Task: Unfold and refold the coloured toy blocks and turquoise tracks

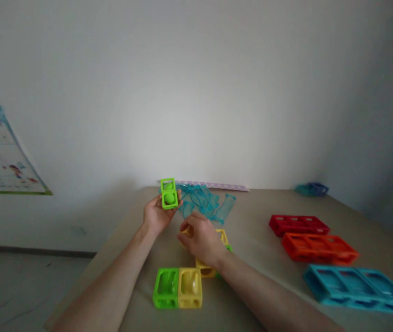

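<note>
My left hand [159,216] holds a green two-cell block [169,193] upright above the table. My right hand [198,235] is curled over yellow blocks [222,236] at the middle of the table; a bit of yellow shows at its fingertips, and the hand hides much of what lies under it. Some green shows beside the yellow, past my right wrist. Nearer to me sits a joined pair, a green block [166,288] on the left and a yellow block [190,288] on the right.
Translucent blue pieces [201,199] lie in a pile behind my hands, before a patterned strip [213,185] at the wall. On the right are red [299,225], orange [319,248] and blue [358,287] three-cell blocks. A dark blue piece [318,188] is at the far right corner.
</note>
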A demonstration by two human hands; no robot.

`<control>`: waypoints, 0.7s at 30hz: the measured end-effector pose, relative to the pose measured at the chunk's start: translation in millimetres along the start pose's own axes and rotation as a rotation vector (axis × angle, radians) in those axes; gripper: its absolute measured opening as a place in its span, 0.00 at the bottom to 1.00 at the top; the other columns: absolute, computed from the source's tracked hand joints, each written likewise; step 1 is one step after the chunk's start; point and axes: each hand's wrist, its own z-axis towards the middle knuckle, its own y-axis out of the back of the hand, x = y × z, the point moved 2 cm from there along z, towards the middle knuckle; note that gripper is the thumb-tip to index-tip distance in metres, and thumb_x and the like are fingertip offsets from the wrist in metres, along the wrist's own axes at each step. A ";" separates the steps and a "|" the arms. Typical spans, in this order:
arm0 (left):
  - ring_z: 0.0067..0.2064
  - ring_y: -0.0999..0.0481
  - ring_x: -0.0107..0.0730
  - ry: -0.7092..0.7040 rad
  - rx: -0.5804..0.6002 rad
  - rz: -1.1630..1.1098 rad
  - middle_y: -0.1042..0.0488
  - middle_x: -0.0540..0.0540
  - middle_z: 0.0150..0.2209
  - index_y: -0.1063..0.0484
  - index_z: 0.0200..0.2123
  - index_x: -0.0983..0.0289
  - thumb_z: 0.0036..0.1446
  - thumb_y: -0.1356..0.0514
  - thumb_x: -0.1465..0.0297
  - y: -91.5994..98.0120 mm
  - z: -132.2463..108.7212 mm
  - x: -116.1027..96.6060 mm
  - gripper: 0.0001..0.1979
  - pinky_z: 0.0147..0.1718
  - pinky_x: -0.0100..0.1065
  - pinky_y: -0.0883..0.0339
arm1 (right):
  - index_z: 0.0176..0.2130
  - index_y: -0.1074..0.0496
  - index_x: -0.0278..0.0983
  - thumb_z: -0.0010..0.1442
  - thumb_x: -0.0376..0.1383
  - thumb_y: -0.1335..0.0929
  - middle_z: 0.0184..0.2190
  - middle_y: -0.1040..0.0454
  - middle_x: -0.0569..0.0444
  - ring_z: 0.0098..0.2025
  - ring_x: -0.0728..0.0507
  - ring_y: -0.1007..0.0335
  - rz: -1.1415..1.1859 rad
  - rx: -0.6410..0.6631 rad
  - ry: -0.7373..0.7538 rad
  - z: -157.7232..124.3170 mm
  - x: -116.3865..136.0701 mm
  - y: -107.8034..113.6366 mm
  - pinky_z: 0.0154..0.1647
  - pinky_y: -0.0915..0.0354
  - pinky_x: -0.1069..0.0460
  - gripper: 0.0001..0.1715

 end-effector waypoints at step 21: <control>0.27 0.22 0.37 0.161 -0.004 0.159 0.21 0.63 0.32 0.26 0.39 0.72 0.57 0.45 0.64 -1.3 -4.1 7.1 0.16 0.24 0.32 0.27 | 0.28 0.28 0.36 0.50 0.45 0.29 0.24 0.29 0.54 0.27 0.47 0.37 0.006 0.451 0.460 -22.6 40.4 10.7 0.33 0.40 0.51 0.15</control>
